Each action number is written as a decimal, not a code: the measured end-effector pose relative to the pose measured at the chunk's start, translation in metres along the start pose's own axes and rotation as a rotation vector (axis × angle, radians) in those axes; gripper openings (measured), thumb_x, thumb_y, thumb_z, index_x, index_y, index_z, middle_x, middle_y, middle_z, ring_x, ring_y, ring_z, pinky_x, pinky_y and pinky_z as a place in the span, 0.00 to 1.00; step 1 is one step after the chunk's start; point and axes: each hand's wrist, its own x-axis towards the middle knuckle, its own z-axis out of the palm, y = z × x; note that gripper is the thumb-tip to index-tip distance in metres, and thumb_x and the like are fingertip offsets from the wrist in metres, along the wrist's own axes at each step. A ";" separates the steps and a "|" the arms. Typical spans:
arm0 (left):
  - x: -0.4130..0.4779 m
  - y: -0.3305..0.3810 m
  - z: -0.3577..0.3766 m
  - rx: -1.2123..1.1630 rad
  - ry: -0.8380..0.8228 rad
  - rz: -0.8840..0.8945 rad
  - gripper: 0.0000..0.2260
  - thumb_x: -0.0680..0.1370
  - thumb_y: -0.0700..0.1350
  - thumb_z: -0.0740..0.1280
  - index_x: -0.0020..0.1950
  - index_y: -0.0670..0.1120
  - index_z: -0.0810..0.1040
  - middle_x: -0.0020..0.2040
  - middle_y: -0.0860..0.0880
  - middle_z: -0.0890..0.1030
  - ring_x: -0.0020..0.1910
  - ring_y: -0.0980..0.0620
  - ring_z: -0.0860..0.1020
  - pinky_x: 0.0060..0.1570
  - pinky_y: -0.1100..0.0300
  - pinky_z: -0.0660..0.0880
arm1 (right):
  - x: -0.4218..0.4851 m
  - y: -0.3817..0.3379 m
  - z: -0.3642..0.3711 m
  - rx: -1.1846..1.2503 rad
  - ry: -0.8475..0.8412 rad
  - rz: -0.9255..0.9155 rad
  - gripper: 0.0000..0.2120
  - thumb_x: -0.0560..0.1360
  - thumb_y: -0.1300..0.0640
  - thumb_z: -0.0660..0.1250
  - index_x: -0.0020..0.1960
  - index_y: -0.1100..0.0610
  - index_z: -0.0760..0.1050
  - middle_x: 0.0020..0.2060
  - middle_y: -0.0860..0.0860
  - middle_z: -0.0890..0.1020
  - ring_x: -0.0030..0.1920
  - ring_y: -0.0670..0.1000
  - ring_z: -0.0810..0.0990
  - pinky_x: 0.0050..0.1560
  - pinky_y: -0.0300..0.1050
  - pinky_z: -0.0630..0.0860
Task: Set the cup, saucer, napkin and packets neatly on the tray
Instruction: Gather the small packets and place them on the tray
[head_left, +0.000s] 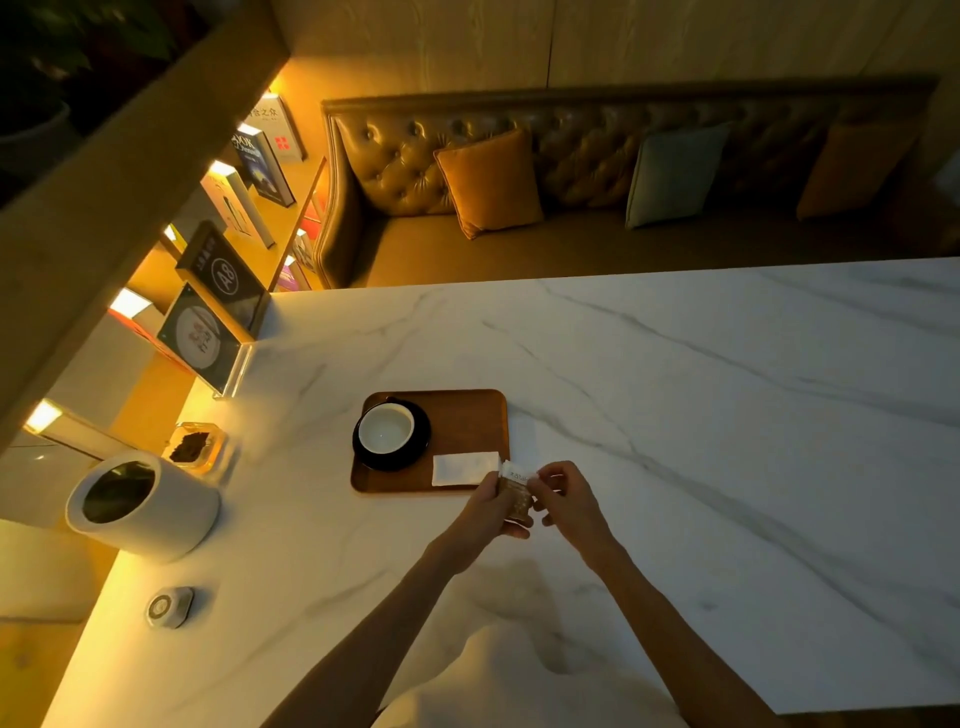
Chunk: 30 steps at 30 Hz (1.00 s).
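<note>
A brown wooden tray (470, 415) lies on the marble table. On its left part a white cup (385, 428) stands on a black saucer (415, 451). A white folded napkin (462, 468) rests at the tray's near right corner. Just off that corner, above the table, my left hand (491, 506) and my right hand (569, 496) hold small packets (517, 491) between them, a white one on top and brownish ones under it. Both hands pinch the packets at their edges.
A white cylindrical bin (143, 504) stands at the table's left, with a small glass dish of dark bits (195, 447) behind it and a round call button (169, 605) nearer me. Acrylic sign stands (208, 338) sit at the far left corner. A sofa lies beyond the table.
</note>
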 end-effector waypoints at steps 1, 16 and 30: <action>0.001 0.000 0.001 0.003 0.023 -0.004 0.12 0.83 0.44 0.57 0.65 0.43 0.67 0.55 0.40 0.79 0.43 0.48 0.81 0.44 0.55 0.81 | 0.000 0.001 0.001 -0.056 0.021 -0.036 0.09 0.76 0.56 0.67 0.54 0.55 0.71 0.50 0.54 0.80 0.40 0.48 0.81 0.35 0.38 0.78; -0.001 0.010 0.001 -0.103 0.147 -0.033 0.23 0.78 0.52 0.67 0.65 0.50 0.56 0.50 0.42 0.84 0.43 0.50 0.86 0.40 0.60 0.81 | -0.013 -0.003 0.000 -0.733 -0.016 -0.667 0.32 0.71 0.47 0.72 0.71 0.57 0.67 0.59 0.52 0.80 0.56 0.49 0.80 0.56 0.43 0.80; -0.012 0.028 -0.015 -0.188 -0.059 -0.073 0.16 0.78 0.51 0.67 0.60 0.45 0.69 0.58 0.37 0.80 0.56 0.36 0.82 0.63 0.43 0.76 | -0.011 -0.016 -0.002 -0.382 -0.187 -0.376 0.32 0.72 0.53 0.70 0.72 0.45 0.58 0.60 0.38 0.70 0.56 0.38 0.71 0.57 0.35 0.71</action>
